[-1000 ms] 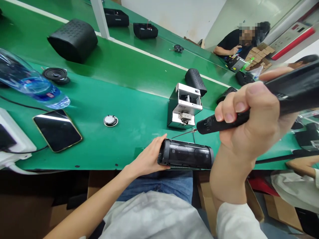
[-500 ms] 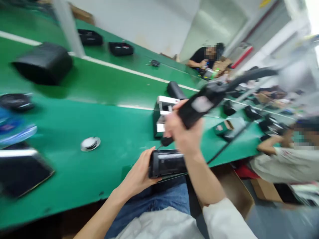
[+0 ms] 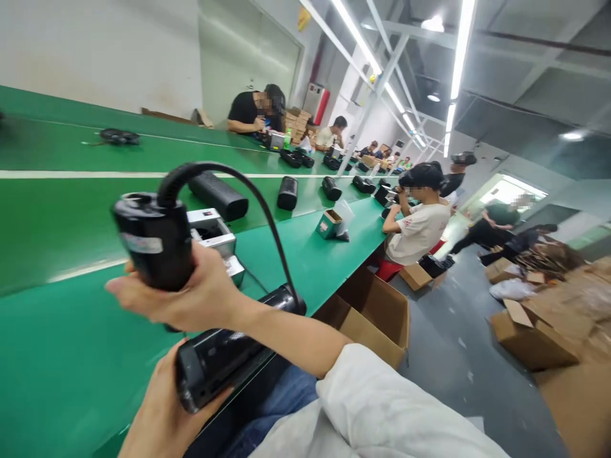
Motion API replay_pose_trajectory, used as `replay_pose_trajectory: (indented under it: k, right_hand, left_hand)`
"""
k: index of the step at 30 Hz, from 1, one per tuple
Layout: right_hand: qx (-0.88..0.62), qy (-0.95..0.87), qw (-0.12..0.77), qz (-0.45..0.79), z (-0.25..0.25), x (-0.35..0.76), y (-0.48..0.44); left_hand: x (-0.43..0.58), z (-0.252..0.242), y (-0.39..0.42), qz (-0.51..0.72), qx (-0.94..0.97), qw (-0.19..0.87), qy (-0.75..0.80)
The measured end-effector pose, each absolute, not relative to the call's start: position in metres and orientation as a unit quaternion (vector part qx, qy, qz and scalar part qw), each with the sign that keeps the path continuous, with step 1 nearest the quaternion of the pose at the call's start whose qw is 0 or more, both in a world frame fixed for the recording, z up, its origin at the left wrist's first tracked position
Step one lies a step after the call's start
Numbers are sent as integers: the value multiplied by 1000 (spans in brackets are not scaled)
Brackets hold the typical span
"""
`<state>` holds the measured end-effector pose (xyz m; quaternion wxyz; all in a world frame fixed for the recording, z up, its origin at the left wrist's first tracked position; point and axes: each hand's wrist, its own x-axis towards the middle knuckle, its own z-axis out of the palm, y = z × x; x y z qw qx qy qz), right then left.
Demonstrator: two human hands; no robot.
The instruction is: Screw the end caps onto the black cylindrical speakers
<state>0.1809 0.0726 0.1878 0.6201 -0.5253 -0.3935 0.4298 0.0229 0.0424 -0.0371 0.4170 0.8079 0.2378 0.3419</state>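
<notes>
My right hand (image 3: 191, 296) is closed around a black electric screwdriver (image 3: 150, 238), held upright, its cable (image 3: 258, 203) arching to the right. My left hand (image 3: 160, 407) grips the end of a black speaker housing (image 3: 224, 356) lying at the near edge of the green bench (image 3: 57, 356). The screwdriver stands just above the housing. Behind my right hand sits a small white and silver machine (image 3: 214, 238).
Black cylindrical speakers (image 3: 217, 194) stand along the bench, with a small green box (image 3: 329, 224). An open cardboard box (image 3: 372, 315) sits on the floor to my right. Several people work further down the line; more cardboard boxes (image 3: 534, 331) lie at right.
The view has swung right, off the bottle and phone and down the line. My right hand turned the screwdriver upright over the housing. My left hand kept hold of the housing.
</notes>
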Motion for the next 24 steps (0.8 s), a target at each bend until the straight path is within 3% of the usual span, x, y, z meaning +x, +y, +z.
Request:
replay_pose_trajectory:
  k: [11,17,24]
  right_hand:
    - [-424,-503,676,332,208,178,29]
    - [-342,-512,781,104,248,245,43]
    - [-382,-519,763,48,227,263,81]
  left_hand:
    - [14,-1,22,288,820,434,238]
    - [11,1,16,262,838,406,253]
    - [10,6,16,252,837,409,264]
